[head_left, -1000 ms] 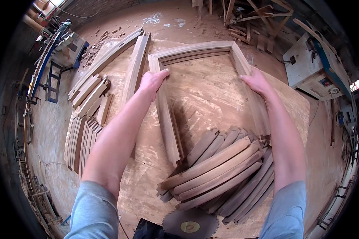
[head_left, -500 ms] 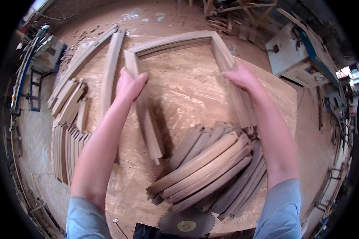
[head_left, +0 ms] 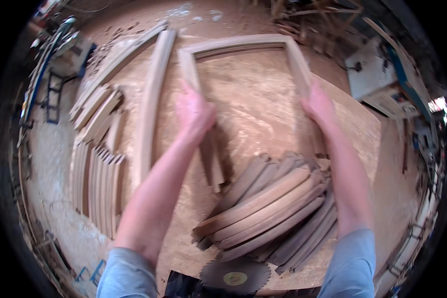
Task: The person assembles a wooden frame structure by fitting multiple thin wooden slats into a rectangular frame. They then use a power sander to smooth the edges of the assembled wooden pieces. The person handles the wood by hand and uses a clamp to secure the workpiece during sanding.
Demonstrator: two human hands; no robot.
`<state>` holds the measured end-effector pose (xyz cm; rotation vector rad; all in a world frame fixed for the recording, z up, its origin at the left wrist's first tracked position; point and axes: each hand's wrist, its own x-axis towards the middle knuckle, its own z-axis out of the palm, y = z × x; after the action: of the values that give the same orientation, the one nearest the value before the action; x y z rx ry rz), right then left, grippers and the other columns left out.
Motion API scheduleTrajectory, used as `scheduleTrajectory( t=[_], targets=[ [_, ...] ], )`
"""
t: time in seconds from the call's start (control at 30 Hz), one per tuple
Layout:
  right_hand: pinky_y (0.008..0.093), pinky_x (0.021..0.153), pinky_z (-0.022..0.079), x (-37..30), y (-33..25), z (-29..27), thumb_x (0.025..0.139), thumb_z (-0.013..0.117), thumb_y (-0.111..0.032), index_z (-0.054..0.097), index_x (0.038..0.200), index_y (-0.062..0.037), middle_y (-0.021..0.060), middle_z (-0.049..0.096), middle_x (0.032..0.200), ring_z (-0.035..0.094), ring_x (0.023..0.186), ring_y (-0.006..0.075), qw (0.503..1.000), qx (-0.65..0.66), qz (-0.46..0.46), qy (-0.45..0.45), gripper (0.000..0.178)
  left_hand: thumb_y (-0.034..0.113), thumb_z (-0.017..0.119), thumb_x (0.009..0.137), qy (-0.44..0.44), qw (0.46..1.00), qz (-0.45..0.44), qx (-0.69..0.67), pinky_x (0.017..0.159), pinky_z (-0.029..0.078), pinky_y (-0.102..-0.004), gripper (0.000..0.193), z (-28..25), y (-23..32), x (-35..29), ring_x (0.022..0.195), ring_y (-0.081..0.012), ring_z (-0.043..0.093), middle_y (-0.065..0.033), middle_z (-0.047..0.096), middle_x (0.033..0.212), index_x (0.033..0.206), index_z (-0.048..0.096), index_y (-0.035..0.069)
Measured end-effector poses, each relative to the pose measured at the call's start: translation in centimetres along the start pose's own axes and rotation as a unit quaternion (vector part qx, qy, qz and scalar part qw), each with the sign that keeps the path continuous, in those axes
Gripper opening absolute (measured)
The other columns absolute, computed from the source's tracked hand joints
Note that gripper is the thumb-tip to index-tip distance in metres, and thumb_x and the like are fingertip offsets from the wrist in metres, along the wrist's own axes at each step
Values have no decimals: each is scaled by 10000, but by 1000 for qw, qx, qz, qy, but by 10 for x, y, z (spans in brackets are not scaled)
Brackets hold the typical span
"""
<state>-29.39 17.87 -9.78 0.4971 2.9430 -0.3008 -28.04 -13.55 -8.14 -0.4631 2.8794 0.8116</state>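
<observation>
A three-sided wooden frame (head_left: 238, 42), with two legs joined by a far crosspiece, is held above the plywood tabletop, its open end toward me. My left hand (head_left: 195, 110) is closed around its left leg, thumb on the inner side. Around the right leg my right hand (head_left: 317, 104) is closed too, with some fingers hidden behind the wood. The near end of the left leg stops just short of a pile of curved wooden slats (head_left: 263, 211). Behind my right forearm, the right leg's lower end is partly covered.
Long wooden boards (head_left: 155, 104) lie left of the frame, beside short curved pieces (head_left: 98, 111) and a row of slats (head_left: 99, 188). A toothed circular saw blade (head_left: 235, 278) is at the near edge. A white machine cabinet (head_left: 372, 74) stands beyond the table, far right.
The frame has turned slightly and come to sit straighter, its left leg shifting right in view. Both hands have kept their hold. The whole view has also shifted a little.
</observation>
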Motion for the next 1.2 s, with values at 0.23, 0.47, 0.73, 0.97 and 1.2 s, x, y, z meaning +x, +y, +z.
scheduleTrajectory(
  t=[0.23, 0.47, 0.73, 0.97, 1.2],
  targets=[
    [535, 935, 495, -6, -11, -7, 844, 636, -195, 404, 1322, -34, 293, 615, 1191, 622, 1117, 438, 1000, -14, -14, 9, 555, 66, 641, 827, 15, 1000, -8, -27, 1068, 425, -459, 880, 1, -5, -1, 1253, -423, 486, -327, 465, 1338, 1528, 134, -94],
    [465, 1100, 399, -21, -10, -23, 822, 702, -338, 246, 1511, -1, 309, 374, 1481, 442, 1348, 428, 998, -16, -61, 12, 892, 234, 703, 842, -37, 998, 33, -24, 1084, 403, -472, 965, -14, -16, 1, 1274, -449, 474, -322, 463, 1351, 1528, 103, -84],
    [431, 1068, 430, -172, -66, -95, 868, 689, -261, 302, 1518, 23, 261, 439, 1460, 500, 1293, 360, 972, 144, -186, 13, 808, 244, 637, 925, -151, 936, 219, -230, 853, 514, -420, 496, -100, -121, -170, 987, -352, 649, -214, 660, 1050, 1338, 517, -3],
    [329, 920, 510, -384, -123, -105, 891, 673, -96, 468, 1411, 31, 134, 626, 1210, 619, 1048, 194, 923, 339, -163, -84, 573, 186, 649, 913, -411, 877, 97, -227, 756, 550, -369, 307, -169, -308, -362, 863, -296, 696, -145, 703, 962, 1184, 655, 43],
    [320, 842, 526, -618, -225, 33, 919, 685, -221, 634, 1227, -6, 114, 700, 1007, 662, 958, 176, 872, 355, -25, -337, 379, 127, 639, 906, -272, 924, 175, -205, 798, 558, -359, 293, -273, -455, -403, 915, -292, 695, -134, 710, 1002, 1183, 651, 32]
  ],
)
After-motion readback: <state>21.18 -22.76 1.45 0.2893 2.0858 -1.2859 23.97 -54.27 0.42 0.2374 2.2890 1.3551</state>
